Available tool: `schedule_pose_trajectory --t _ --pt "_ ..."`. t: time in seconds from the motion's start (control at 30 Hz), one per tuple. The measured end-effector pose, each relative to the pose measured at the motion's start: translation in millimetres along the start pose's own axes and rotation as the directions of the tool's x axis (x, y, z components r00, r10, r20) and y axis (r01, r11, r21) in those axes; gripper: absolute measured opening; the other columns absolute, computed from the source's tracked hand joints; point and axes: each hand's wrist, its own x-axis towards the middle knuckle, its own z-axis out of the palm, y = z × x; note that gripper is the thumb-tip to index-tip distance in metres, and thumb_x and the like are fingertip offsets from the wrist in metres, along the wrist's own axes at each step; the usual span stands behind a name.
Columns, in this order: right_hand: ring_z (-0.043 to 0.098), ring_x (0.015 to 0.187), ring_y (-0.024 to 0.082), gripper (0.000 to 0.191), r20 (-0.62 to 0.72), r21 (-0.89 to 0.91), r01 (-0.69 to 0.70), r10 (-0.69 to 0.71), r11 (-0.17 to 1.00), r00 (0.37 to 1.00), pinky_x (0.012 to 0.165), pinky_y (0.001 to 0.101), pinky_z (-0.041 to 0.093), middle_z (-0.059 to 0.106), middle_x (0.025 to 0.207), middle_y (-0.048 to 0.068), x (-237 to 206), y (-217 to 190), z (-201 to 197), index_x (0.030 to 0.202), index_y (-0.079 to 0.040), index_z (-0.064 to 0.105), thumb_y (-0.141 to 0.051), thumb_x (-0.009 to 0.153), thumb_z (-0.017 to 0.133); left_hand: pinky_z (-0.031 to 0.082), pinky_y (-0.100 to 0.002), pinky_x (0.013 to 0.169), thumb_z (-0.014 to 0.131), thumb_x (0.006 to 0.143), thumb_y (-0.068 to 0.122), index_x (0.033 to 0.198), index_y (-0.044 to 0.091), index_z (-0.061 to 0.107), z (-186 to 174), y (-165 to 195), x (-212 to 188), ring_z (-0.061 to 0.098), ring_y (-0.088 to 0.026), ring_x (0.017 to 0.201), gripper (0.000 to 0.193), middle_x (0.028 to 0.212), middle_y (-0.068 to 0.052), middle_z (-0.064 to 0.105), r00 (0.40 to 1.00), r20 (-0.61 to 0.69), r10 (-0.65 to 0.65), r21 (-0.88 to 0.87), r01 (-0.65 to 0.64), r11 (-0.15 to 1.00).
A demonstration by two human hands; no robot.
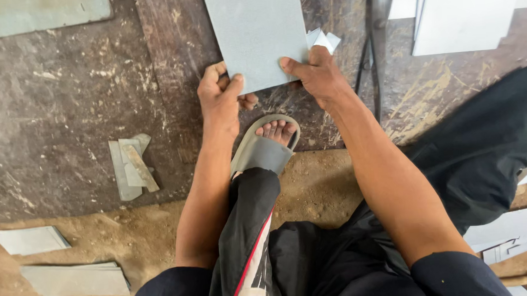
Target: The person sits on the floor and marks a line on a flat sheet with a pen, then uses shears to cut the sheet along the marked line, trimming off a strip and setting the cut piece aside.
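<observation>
We're squaring the grey board (255,36) on the worn bench (66,115), left hand (220,99) & right hand (318,74) both pinching its near edge; next move prob. needs steady alignment.

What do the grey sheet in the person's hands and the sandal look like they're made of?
The grey sheet, pinched at its near edge by the left hand and right hand, looks like stiff matte board or thick card: flat, dull, clean-cut edges. The sandal seems to be moulded rubber or foam: smooth, one-piece grey strap.
</observation>
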Motion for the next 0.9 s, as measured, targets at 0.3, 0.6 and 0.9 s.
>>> schedule_pose_trajectory --t 0.3,0.6,0.9 --pt "0.077 0.099 0.017 0.061 -0.179 -0.32 0.473 -0.543 0.821 0.82 0.077 0.0284 0.062 0.07 0.124 0.021 -29.8 48.0 4.6 0.145 0.004 0.048 0.007 0.093 0.079 0.048 -0.026 0.041 0.058 0.099 -0.004 0.136 0.0 0.048 17.6 -17.9 -6.7 0.065 -0.012 0.054 0.038 0.075 -0.009 0.071 0.975 -0.136 0.178 0.2 -0.149 0.968" --pt "0.073 0.106 0.014 0.067 -0.08 -0.177 0.47 -0.489 0.865 0.869 0.09 0.0277 0.063 0.078 0.115 0.014 -30.6 55.0 -8.7 0.152 0.003 0.047 0.013 0.093 0.076 0.067 -0.032 0.07 0.077 0.093 0.004 0.156 -0.004 0.024 -12.9 -37.0 -13.1 0.079 -0.025 0.095 0.083 0.119 -0.022 0.069 0.891 0.24 0.386 0.542 -0.453 0.708" --pt "0.074 0.109 0.015 0.064 -0.112 -0.113 0.466 -0.477 0.878 0.872 0.093 0.0275 0.062 0.078 0.117 0.015 -23.3 64.0 -9.2 0.151 0.003 0.05 0.012 0.093 0.077 0.066 -0.041 0.091 0.082 0.095 0.014 0.161 0.0 0.024 -13.6 -46.0 -11.0 0.069 -0.042 0.119 0.089 0.137 -0.031 0.059 0.703 0.335 0.627 0.734 -0.612 0.295"
